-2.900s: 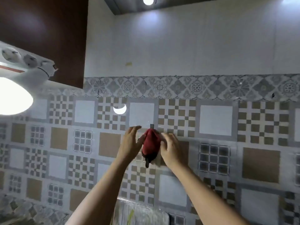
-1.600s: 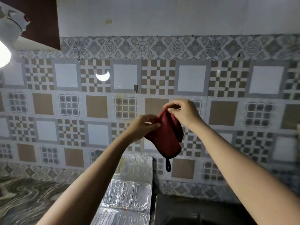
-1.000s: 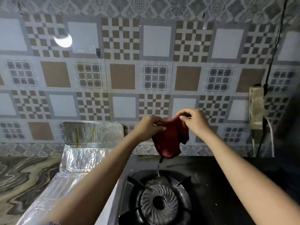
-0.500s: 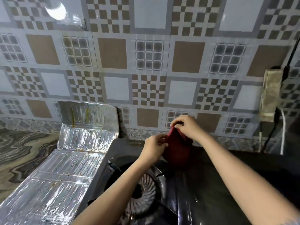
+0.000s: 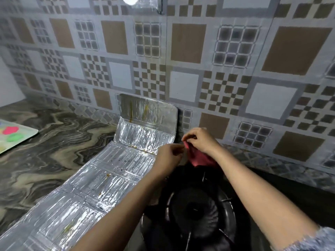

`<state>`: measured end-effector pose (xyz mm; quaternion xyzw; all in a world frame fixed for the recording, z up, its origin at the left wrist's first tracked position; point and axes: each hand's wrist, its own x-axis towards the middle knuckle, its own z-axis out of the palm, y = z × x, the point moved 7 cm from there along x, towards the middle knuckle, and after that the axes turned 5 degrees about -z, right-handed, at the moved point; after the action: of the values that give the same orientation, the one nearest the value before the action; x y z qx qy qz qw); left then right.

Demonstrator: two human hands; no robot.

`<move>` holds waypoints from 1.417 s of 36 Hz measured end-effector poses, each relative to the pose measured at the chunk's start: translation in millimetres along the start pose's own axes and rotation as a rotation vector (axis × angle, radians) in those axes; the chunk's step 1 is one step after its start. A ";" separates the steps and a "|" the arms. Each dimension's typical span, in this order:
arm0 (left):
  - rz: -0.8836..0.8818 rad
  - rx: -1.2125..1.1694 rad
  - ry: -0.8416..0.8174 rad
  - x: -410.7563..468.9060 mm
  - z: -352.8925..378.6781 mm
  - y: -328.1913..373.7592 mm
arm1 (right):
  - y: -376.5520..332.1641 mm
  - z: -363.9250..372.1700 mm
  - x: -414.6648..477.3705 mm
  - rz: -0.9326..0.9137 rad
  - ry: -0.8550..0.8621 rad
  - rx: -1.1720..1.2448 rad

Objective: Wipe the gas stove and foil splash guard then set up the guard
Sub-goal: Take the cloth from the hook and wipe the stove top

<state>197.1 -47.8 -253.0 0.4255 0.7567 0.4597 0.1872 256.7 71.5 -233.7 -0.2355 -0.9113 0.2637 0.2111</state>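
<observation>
Here, in the head view, two bare arms reach out over a black gas stove. The right hand pinches the top edge of a red cloth with bent fingers. The left hand is just beside it, with its fingers curled and its fingertips at the same edge of the cloth. I cannot tell for sure if the left hand is really gripping the cloth or only touching it. The cloth hangs down from the hands, above the back part of the stove, close to the wall.

The round burner sits below the arms, with dark metal bars around it.

The foil splash guard lies flat on the counter, just to the left of the stove. Its far end is bent up and leans on the tiled wall. The shiny foil has little brown and yellow spots and streaks on it.

The counter is dark with wavy marble lines. At the far left edge lies a pale board with pink and green shapes on it.

A fuzzy grey sleeve shows at the bottom right.
</observation>
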 end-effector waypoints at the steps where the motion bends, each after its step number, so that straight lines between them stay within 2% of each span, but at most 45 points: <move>1: 0.026 0.027 0.004 -1.5 -2.3 -0.7 | -0.7 3.6 3.2 -0.011 -0.001 0.005; 5: 0.064 0.104 -0.004 -4.2 -7.2 -5.7 | -4.1 12.6 12.4 -0.023 -0.013 0.053; 9: 0.020 0.215 -0.052 1.5 -9.8 -19.8 | -4.4 20.4 13.3 -0.014 -0.056 0.052; 16: -0.085 0.082 -0.118 16.1 -12.8 -43.8 | 1.7 18.6 -4.4 -0.068 -0.177 -0.073; 21: -0.105 -0.064 -0.179 18.2 -10.8 -56.5 | 15.1 32.5 -20.2 -0.022 -0.506 -0.184; 24: -0.112 -0.125 -0.214 17.2 -10.2 -61.6 | 16.7 50.1 -22.8 -0.017 -0.607 -0.230; 34: -0.120 -0.185 -0.244 19.5 -10.0 -71.1 | 20.4 57.2 -17.7 0.027 -0.594 -0.304; 41: -0.113 -0.208 -0.258 24.2 -10.6 -75.6 | 24.2 62.3 -23.1 0.088 -0.659 -0.378; 46: -0.131 -0.236 -0.244 24.8 -11.5 -77.4 | 26.9 63.2 -17.2 0.171 -0.610 -0.341; 51: -0.124 -0.171 -0.236 29.6 -11.3 -75.1 | 36.8 60.5 -15.3 0.221 -0.581 -0.192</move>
<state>137.2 -45.8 -308.3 0.4116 0.7122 0.4570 0.3384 249.8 67.8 -305.8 -0.2668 -0.9230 0.2541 -0.1107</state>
